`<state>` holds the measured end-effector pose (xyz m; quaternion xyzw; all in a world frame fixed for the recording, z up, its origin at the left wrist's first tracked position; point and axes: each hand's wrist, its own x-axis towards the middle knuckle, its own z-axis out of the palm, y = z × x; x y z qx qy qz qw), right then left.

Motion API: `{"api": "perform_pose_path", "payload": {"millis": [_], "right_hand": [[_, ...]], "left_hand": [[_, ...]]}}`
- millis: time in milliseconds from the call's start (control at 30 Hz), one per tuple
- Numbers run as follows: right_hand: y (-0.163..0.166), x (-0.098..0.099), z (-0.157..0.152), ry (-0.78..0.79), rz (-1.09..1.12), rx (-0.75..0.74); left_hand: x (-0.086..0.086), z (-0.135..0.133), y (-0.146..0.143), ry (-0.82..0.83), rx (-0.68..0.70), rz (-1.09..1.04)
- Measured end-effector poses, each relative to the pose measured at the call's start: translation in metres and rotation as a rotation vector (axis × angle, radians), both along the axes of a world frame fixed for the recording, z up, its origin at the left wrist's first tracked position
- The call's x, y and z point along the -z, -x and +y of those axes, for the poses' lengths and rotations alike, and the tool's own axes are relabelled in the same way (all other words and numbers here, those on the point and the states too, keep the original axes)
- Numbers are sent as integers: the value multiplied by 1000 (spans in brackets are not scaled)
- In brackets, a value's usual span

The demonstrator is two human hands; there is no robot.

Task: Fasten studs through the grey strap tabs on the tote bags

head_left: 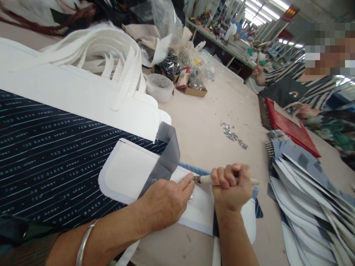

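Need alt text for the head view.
The right hand grips a pale-handled tool over a white panel, the left hand at the tool's tip. Silver bits lie on the table beyond; white pieces are piled at right.

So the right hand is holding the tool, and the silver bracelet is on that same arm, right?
Not quite: the head view shows the silver bracelet on the left arm. The right hand is indeed holding the tool.

A workshop: stacked cut panels (pixel 302 199), strip lights (pixel 270 13), and probably a second workbench (pixel 222 44) (blurred, far back).
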<state>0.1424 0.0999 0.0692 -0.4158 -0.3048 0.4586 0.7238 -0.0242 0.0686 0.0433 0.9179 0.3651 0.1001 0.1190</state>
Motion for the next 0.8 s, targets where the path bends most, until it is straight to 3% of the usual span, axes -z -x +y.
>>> {"api": "perform_pose_path", "payload": {"millis": [300,467,633,700,800], "right_hand": [[3,0,2,-31,-83,-35],[20,-4,-7,-120,-415,-100],[26,-9,-13,-176,-1030,-187],[27,-12,-7,-146,-1118,-251],[33,-16,9,-1,-1038,-298]], "left_hand": [[3,0,0,3,20,-1],[5,-1,0,-1,-8,-18],[2,-1,2,82,-34,-94],[0,1,3,76,-32,-125],[-2,1,4,17,-9,-144]]}}
